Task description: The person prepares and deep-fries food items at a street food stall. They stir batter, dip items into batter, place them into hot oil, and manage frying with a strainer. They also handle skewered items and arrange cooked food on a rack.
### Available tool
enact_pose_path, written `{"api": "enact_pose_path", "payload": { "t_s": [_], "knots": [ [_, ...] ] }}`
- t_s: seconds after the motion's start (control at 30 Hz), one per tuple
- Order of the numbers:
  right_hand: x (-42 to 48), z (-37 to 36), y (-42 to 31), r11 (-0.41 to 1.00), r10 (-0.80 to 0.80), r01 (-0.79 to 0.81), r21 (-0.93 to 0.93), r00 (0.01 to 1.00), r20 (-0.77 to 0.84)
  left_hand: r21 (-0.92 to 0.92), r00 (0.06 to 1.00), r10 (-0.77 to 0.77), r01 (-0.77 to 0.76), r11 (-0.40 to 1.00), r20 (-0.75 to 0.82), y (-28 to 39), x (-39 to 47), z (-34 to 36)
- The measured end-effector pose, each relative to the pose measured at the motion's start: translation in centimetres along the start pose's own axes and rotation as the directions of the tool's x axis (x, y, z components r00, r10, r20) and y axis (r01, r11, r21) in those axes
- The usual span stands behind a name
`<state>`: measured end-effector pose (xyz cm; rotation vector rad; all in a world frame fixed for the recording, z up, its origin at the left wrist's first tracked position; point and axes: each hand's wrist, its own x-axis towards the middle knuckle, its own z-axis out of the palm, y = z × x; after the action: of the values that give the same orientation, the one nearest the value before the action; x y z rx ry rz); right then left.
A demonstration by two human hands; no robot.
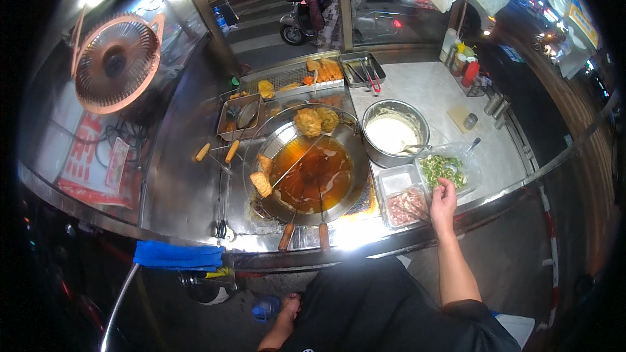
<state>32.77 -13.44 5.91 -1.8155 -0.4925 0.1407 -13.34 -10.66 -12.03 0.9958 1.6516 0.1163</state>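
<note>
My right hand [444, 205] is at the front right of the counter, beside a tub of chopped green onions [442, 168] and a plastic tub of diced pink meat [405, 205]. Tongs or a similar utensil lie over the meat near my fingers; whether I hold them is unclear. My left hand [292, 304] hangs low below the counter edge, fingers curled. A wide wok [359, 190] of brown oil stands at the centre, with two wooden-handled tools [286, 237] in it. Fried pieces [309, 122] rest on its rim. A metal pot of white batter [391, 132] stands right of the wok.
A copper-coloured fan heater [117, 63] is at the left. Behind the wok are a rack of fried food [324, 71] and a tray with tongs [363, 69]. Sauce bottles [470, 73] stand at the back right. A blue cloth [178, 255] hangs at the front left edge.
</note>
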Motion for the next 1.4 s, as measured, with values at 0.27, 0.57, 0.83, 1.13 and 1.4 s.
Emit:
{"api": "enact_pose_path", "payload": {
  "t_s": [0.27,0.57,0.83,1.13,1.4],
  "knots": [
    [0.5,1.4,-0.4,0.995,-0.097,0.097,0.017,0.995,0.035,-0.005,0.999,-0.032,0.032,0.999,-0.002,-0.1,-0.2,-0.3],
    [0.6,1.8,-0.7,0.990,-0.137,0.138,-0.038,0.990,0.027,-0.027,1.000,-0.002,0.001,1.000,-0.030,-1.6,1.0,-0.9],
    [1.1,1.8,0.4,0.993,-0.054,0.072,-0.095,0.983,0.178,-0.045,0.979,-0.203,0.201,0.978,-0.034,-2.3,1.8,-0.5],
    [0.9,2.4,-1.4,0.986,-0.142,0.154,-0.058,0.975,0.168,-0.107,0.981,-0.187,0.191,0.976,0.050,-0.7,0.4,-2.5],
    [0.1,3.2,0.4,0.993,-0.105,0.113,-0.033,0.977,0.184,-0.231,0.998,-0.036,0.045,0.972,0.043,-9.6,7.7,-2.7]
  ]
}}
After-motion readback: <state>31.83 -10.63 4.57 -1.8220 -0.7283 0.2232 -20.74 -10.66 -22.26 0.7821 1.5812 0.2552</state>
